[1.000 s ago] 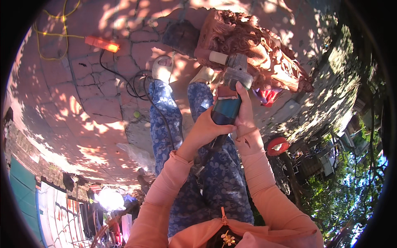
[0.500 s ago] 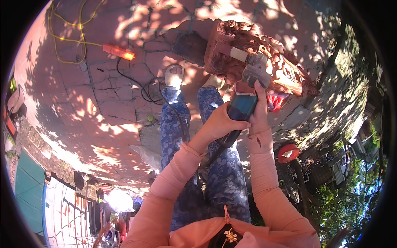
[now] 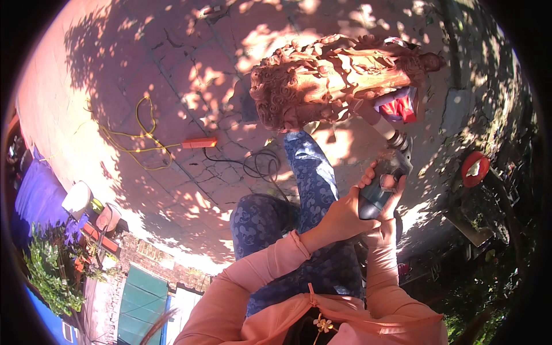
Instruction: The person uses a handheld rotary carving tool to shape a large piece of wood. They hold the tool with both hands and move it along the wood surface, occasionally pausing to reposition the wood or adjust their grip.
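Out on the cracked pavement we've got both hands wrapped round the teal power tool (image 3: 384,181): left hand (image 3: 345,215) gripping the body, right hand (image 3: 388,221) clamped underneath, probably to steady it. Its tip points at the carved wooden statue (image 3: 333,80), which lies just past our knees, within easy reach.

Power tool (image 3: 382,184) sits between both hands, left hand (image 3: 345,215) beside it, right hand (image 3: 388,224) below. Ahead of it lies the wooden carving (image 3: 339,80) on the paved floor (image 3: 172,69); the extension socket (image 3: 199,142) and cable (image 3: 138,135) lie left.
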Demonstrator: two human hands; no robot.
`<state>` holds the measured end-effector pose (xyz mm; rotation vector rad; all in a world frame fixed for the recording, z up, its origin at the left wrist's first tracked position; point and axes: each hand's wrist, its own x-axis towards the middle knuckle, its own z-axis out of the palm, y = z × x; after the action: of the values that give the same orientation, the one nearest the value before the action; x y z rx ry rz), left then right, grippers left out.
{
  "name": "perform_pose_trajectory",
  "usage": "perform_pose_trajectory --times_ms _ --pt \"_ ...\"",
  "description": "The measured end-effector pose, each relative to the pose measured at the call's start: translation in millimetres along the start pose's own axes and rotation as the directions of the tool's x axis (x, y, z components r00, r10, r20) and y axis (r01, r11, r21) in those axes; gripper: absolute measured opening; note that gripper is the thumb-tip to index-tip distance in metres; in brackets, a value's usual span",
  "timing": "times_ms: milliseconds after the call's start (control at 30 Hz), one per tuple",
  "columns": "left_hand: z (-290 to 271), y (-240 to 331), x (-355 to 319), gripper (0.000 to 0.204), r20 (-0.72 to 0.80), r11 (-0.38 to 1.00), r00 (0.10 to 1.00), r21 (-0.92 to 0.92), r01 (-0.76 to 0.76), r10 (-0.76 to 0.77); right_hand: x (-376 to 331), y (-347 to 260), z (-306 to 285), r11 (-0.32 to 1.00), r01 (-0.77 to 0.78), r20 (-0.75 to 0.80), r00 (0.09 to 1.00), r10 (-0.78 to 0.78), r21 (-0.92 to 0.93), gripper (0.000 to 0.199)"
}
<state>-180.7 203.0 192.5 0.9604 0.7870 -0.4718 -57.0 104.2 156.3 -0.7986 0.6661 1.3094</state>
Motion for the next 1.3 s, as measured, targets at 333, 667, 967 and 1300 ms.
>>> perform_pose_trajectory --times_ms 333,667,967,1300 --pt "-17.0 46.4 -13.4 0.076 0.328 0.932 0.932 0.362 0.027 -0.154 -42.8 24.7 -9.7 0.923 0.272 -0.041 0.962 -0.272 0.271 0.083" --pt "-278.1 -27.7 120.1 0.068 -0.056 0.293 0.897 0.952 -0.085 0.439 -44.0 199.0 39.7 0.487 0.548 -0.118 0.738 -0.665 0.680 0.086" --pt "-290.1 -39.6 208.2 0.077 0.199 0.040 0.957 0.976 -0.212 0.213 -6.6 372.3 113.2 0.083 0.614 -0.395 0.599 -0.696 0.785 0.089" --pt "-303.5 -43.9 236.2 0.042 0.410 -0.232 0.874 0.905 -0.356 0.259 13.2 445.6 133.1 -0.319 0.709 -0.756 0.461 -0.465 0.629 0.090"
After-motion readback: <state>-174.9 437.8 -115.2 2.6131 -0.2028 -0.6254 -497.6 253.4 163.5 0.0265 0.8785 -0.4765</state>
